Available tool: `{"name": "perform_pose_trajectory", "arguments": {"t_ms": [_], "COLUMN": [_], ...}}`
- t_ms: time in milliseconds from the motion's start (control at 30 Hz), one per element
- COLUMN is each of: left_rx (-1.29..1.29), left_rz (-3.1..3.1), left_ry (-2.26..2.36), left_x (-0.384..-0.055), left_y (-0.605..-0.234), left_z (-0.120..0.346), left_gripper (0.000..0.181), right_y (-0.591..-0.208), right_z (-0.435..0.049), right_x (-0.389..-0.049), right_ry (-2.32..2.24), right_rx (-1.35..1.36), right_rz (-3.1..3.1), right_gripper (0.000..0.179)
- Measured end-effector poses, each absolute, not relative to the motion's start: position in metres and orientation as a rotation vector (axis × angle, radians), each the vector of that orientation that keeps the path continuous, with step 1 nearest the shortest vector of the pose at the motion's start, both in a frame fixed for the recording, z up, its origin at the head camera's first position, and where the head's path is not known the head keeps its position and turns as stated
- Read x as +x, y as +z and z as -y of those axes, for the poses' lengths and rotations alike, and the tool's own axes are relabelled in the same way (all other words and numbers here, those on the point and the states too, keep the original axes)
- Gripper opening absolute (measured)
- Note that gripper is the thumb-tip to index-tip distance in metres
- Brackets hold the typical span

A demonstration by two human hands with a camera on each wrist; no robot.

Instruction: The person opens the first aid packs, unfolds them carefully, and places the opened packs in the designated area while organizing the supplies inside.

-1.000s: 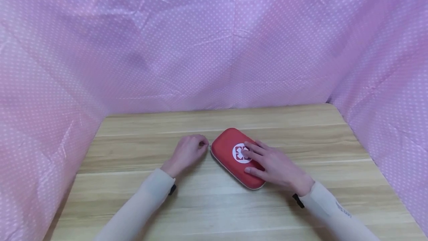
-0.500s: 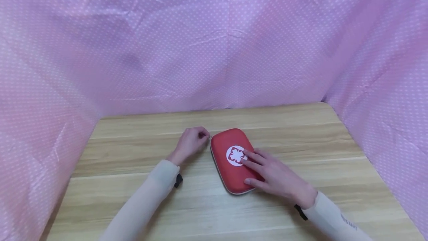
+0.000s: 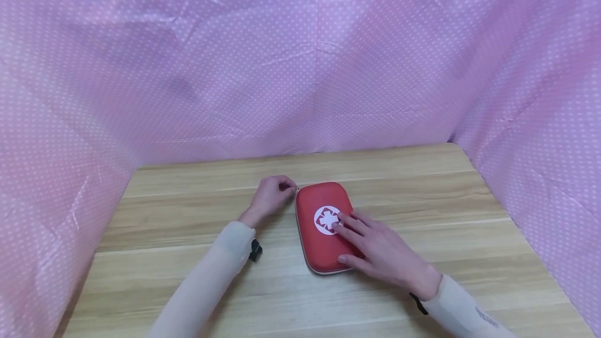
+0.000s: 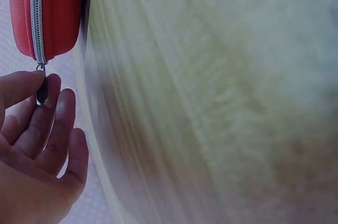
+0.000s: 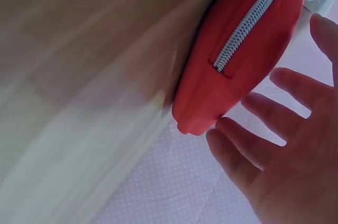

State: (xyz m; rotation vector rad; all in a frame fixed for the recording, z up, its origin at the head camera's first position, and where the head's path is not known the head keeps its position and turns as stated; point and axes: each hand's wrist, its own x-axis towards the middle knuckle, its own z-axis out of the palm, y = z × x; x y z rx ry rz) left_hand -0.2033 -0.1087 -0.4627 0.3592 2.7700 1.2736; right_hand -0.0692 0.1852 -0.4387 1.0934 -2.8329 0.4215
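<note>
A red hard-shell zip case (image 3: 321, 249) with a white round cross emblem lies flat on the wooden table. At its far left corner my left hand (image 3: 269, 195) pinches the zipper pull (image 4: 42, 93) between thumb and index finger; the remaining fingers are loosely bent. The left wrist view shows the zipper (image 4: 37, 15) with its teeth together along the side facing that camera. My right hand (image 3: 386, 252) rests on the case's right part, fingers spread and fairly straight. In the right wrist view the zipper (image 5: 251, 23) ends at a red fabric section.
The light wooden table (image 3: 188, 270) has bare surface around the case. A pink dotted cloth (image 3: 291, 67) hangs behind the table and along both sides. Each wrist carries a black strap piece (image 3: 255, 250) at the sleeve end.
The case has turned clockwise, its near end swinging left. My left hand has moved slightly farther from me, still pinching the zipper pull. My right hand stays on the case.
</note>
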Motion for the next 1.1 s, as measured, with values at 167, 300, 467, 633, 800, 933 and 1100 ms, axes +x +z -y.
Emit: {"name": "perform_pose_trajectory", "arguments": {"t_ms": [167,300,467,633,800,933,1100], "left_rx": [0.376,0.369,0.377,0.394,0.418,0.441,0.422], "left_rz": [-2.773,-2.765,-2.768,-2.768,-2.762,-2.756,-2.752], "left_ry": [1.279,1.282,1.276,1.260,1.225,1.183,1.172], "left_x": [-0.202,-0.202,-0.202,-0.202,-0.201,-0.199,-0.195], "left_y": [-0.462,-0.462,-0.463,-0.465,-0.465,-0.464,-0.461], "left_z": [0.110,0.110,0.112,0.114,0.116,0.117,0.117], "left_gripper": [0.009,0.008,0.009,0.010,0.012,0.014,0.015], "right_y": [-0.434,-0.435,-0.438,-0.441,-0.443,-0.443,-0.445], "right_z": [-0.174,-0.165,-0.157,-0.155,-0.155,-0.155,-0.155], "right_x": [-0.082,-0.095,-0.106,-0.108,-0.108,-0.108,-0.107], "right_ry": [0.419,0.458,0.512,0.495,0.464,0.469,0.468], "right_rx": [1.105,1.132,1.183,1.235,1.245,1.241,1.230], "right_rz": [2.846,2.865,2.882,2.914,2.925,2.929,2.921], "right_gripper": [0.069,0.070,0.071,0.073,0.074,0.074,0.074]}}
